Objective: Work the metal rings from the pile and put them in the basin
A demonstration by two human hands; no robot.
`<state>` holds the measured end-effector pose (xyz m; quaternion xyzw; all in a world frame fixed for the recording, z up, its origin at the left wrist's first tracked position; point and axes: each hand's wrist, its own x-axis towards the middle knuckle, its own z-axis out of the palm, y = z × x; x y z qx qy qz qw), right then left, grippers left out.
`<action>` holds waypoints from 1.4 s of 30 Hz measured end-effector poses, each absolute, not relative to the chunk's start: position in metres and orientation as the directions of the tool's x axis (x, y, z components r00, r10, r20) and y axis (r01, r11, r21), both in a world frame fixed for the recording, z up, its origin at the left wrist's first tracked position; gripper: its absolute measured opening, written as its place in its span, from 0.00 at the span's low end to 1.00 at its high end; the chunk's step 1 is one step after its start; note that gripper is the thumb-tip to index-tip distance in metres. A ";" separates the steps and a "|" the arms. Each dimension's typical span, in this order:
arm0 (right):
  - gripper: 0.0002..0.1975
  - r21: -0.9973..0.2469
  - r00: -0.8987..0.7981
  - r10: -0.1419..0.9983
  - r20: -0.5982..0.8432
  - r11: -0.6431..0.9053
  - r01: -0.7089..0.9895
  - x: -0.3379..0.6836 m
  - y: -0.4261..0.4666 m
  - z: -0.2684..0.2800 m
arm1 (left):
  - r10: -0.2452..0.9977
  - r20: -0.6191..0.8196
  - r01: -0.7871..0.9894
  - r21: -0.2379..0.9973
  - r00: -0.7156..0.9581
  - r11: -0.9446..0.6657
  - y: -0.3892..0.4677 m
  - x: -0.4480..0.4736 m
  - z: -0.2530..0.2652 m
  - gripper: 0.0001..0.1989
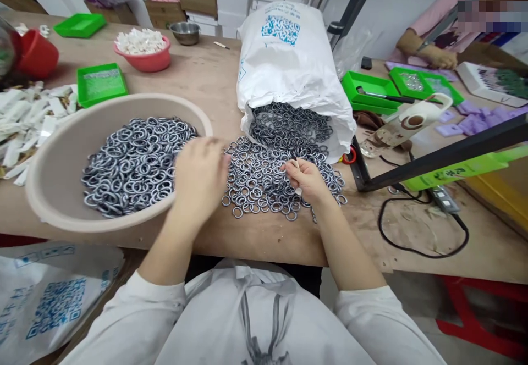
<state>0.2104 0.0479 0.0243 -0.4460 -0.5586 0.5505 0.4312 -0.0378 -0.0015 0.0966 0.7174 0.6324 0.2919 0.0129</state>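
Note:
My left hand (200, 175) is over the right rim of a large beige basin (49, 189), between it and a loose pile of rings; motion blurs its fingers. Inside the basin lies a heap of grey metallic rings (132, 161). My right hand (307, 179) is above the right part of the ring pile (256, 178) on the table, thumb and fingers pinched together. A dark tip shows above this pinch and a small white end below it; the held thing is too small to name. More rings spill from the mouth of a white sack (289, 57) lying behind the pile.
White pieces (25, 117) are heaped at the left. Behind stand a green tray (101, 84), a pink bowl (150, 57) of white parts and a metal bowl (185, 33). At right are a black metal bar (445, 150), a bottle (406, 123), a cable (381, 227) and a person's hand (439, 57).

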 end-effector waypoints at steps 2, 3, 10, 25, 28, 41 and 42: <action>0.24 -0.998 -0.240 0.971 0.019 0.003 -0.068 0.202 0.041 0.023 | 0.924 0.348 0.747 0.570 0.158 -0.342 0.005 -0.005 0.082 0.16; 0.25 -0.996 -0.238 0.970 0.038 0.016 -0.091 0.198 0.039 0.022 | 0.933 0.308 0.658 0.666 0.187 -0.352 0.008 0.009 0.074 0.15; 0.26 -0.985 -0.080 0.981 0.174 0.172 -0.034 0.182 0.029 0.021 | 0.975 -0.046 -0.171 0.982 0.217 0.084 0.024 0.049 0.035 0.18; 0.21 -0.617 -0.297 0.853 0.430 0.517 0.594 0.189 0.011 0.032 | 0.956 -0.225 -0.488 0.823 0.187 0.289 0.020 0.050 0.029 0.21; 0.20 -0.528 -0.322 0.840 0.437 0.529 0.664 0.186 0.009 0.032 | 0.953 -0.281 -0.507 0.809 0.113 0.298 0.019 0.053 0.029 0.18; 0.21 -0.456 -0.343 0.834 0.432 0.530 0.715 0.187 0.009 0.035 | 0.961 -0.271 -0.538 0.803 0.053 0.256 0.017 0.057 0.024 0.15; 0.21 -0.470 -0.342 0.838 0.424 0.527 0.708 0.187 0.009 0.036 | 0.962 -0.266 -0.540 0.803 0.058 0.254 0.017 0.057 0.024 0.16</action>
